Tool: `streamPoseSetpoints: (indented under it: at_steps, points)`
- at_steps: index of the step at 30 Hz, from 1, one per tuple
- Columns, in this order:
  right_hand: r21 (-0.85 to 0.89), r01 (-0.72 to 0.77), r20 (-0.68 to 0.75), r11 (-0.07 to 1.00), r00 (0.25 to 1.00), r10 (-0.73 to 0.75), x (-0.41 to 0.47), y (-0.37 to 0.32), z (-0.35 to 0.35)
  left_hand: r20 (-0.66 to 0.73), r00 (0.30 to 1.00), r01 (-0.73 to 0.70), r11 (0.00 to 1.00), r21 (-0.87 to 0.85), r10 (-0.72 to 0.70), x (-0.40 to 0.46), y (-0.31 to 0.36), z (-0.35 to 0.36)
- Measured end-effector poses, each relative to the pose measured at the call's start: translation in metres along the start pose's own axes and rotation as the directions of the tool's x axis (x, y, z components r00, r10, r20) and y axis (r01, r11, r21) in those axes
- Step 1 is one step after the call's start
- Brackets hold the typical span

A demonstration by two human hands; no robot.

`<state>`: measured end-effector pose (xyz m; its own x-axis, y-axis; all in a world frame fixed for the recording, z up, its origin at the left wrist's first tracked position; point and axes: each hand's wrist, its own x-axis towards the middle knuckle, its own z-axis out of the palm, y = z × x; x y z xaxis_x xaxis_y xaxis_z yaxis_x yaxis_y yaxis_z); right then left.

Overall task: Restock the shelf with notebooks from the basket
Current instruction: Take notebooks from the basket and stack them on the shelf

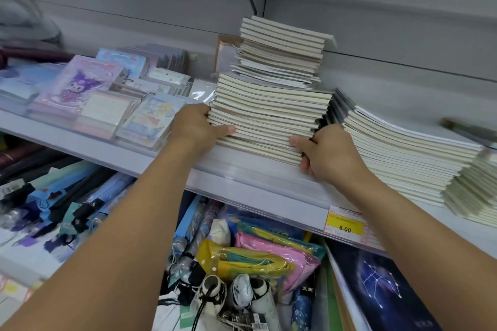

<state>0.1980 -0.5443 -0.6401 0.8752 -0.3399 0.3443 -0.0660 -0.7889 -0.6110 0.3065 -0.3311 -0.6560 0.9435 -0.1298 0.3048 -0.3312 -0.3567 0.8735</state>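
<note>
A yellow price tag (345, 224) on the front rail of the shelf (242, 180) reads "6.00"; the small print above and below the number is too fine to read. Under the shelf to the right lies a dark blue cover (382, 287) printed with a white constellation drawing, its lettering blurred. The notebooks (269, 115) stand in a tall stack at the shelf's front edge: thin, soft-covered, cream page edges facing out, the layers slightly fanned and uneven. A narrower pile (282, 54) sits on top of it, leaning a little. The left hand (199, 125) presses against the stack's left side, thumb laid across the front page edges, fingers wrapped round behind. The right hand (326, 152) clasps the lower right corner, thumb on the front, fingers curled round the side. Just right of it a second, lower stack (403, 153) of the same cream notebooks slopes away. Left of the hands, cartoon-printed packs (80, 86) in clear wrappers fill the shelf.
</note>
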Motion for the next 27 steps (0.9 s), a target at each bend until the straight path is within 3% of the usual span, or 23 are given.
streamPoseSetpoints:
  at_steps: [3, 7, 11, 14, 18, 23, 27]
  points:
    - [-0.029, -0.029, 0.065, 0.999, 0.997, 0.031, 0.000, -0.001, 0.000, 0.074, 0.997, 0.017, 0.993, 0.120, -0.026, 0.001, 0.004, -0.004]
    - [0.003, -0.032, 0.166, 0.999, 0.986, 0.031, 0.001, 0.005, -0.007, 0.021, 1.000, 0.011, 1.000, 0.024, -0.012, -0.001, -0.001, -0.002]
    - [0.106, -0.050, 0.073, 0.993, 0.996, 0.043, 0.004, 0.011, -0.004, -0.132, 0.986, -0.086, 0.991, 0.107, 0.100, -0.005, -0.002, 0.003]
    - [0.112, -0.023, 0.028, 0.994, 0.999, 0.020, 0.005, 0.010, -0.003, -0.217, 0.971, -0.070, 0.990, 0.120, 0.095, -0.004, -0.001, 0.004]
    - [-0.042, 0.005, 0.058, 0.999, 0.998, -0.002, 0.007, 0.003, -0.004, -0.175, 0.984, -0.022, 0.996, 0.088, 0.038, 0.000, 0.002, 0.002]
    - [-0.080, -0.033, 0.070, 0.996, 0.997, 0.039, 0.004, 0.001, -0.005, 0.088, 0.994, 0.054, 0.995, 0.089, -0.062, -0.006, 0.008, -0.008]
    - [-0.028, -0.027, 0.005, 0.999, 1.000, 0.027, 0.004, 0.000, -0.006, -0.074, 0.997, 0.047, 0.979, 0.196, -0.033, -0.008, 0.008, -0.005]
